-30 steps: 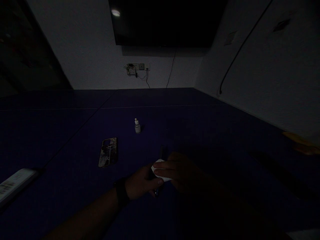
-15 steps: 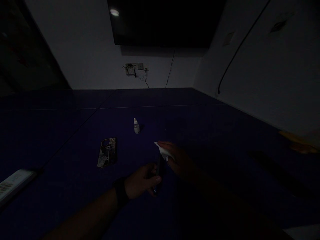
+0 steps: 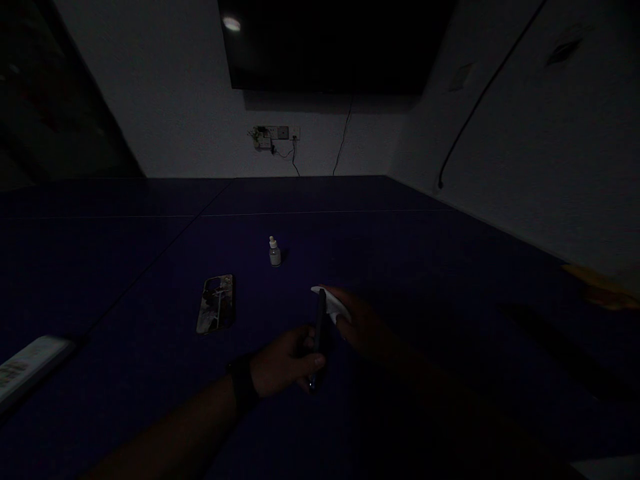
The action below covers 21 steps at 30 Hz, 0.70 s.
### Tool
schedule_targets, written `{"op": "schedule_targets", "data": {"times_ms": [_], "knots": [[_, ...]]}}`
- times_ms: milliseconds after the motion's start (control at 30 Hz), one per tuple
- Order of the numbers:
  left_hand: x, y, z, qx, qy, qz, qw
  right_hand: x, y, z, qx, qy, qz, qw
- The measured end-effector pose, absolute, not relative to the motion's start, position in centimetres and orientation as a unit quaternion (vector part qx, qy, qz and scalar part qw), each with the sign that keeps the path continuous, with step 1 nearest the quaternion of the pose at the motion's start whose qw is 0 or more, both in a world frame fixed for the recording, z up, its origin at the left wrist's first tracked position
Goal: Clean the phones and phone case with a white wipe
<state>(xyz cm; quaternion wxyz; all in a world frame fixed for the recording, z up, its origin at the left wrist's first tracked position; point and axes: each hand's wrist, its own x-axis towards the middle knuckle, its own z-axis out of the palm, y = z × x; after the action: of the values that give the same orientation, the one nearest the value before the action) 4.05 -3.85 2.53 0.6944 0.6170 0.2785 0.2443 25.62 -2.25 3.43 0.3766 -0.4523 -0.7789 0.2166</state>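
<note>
My left hand (image 3: 290, 363), with a dark band at the wrist, grips a dark phone (image 3: 321, 323) by its lower part. The phone stands on edge, so mostly its narrow side shows. In my right hand (image 3: 357, 320) is a white cloth (image 3: 334, 305), pressed to the phone's upper right side; the fingers behind it are partly hidden. Left of my hands a patterned phone case (image 3: 216, 305) lies flat, with a camera cut-out at its top. A small dropper bottle (image 3: 275, 253) with a white top stands upright farther back.
All of this is on a dark purple table (image 3: 150, 360). A white box (image 3: 33, 367) lies at the left edge. Something yellow-orange (image 3: 600, 285) rests by the right wall. On the far wall are a large screen (image 3: 330, 47) and sockets with cables (image 3: 275, 135). The light is dim.
My right hand and the cloth have shifted slightly down along the phone's right side, uncovering its top edge. My left hand keeps its hold.
</note>
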Motion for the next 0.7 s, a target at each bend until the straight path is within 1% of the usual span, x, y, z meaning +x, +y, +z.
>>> {"op": "schedule_targets", "data": {"times_ms": [167,300,400,500,600,700], "knots": [[4.0,-3.9,2.6,0.618,0.280,0.243,0.693,26.3,-2.8,4.4,-0.343,-0.851,0.093,0.387],[4.0,-3.8,2.2,0.619,0.290,0.241,0.689,26.6,-3.2,5.0,-0.278,-0.901,0.023,0.332],[4.1,-3.8,2.0,0.621,0.280,0.244,0.690,26.6,-3.6,5.3,-0.211,-0.929,-0.004,0.304],[4.2,-3.8,1.9,0.626,0.265,0.256,0.687,26.5,-4.0,5.5,-0.162,-0.934,-0.009,0.318],[4.2,-3.8,2.0,0.625,0.259,0.257,0.690,26.5,-3.9,5.6,-0.169,-0.932,-0.007,0.319],[4.2,-3.9,2.2,0.620,0.260,0.249,0.697,26.4,-3.5,5.4,-0.260,-0.915,0.005,0.307]]}}
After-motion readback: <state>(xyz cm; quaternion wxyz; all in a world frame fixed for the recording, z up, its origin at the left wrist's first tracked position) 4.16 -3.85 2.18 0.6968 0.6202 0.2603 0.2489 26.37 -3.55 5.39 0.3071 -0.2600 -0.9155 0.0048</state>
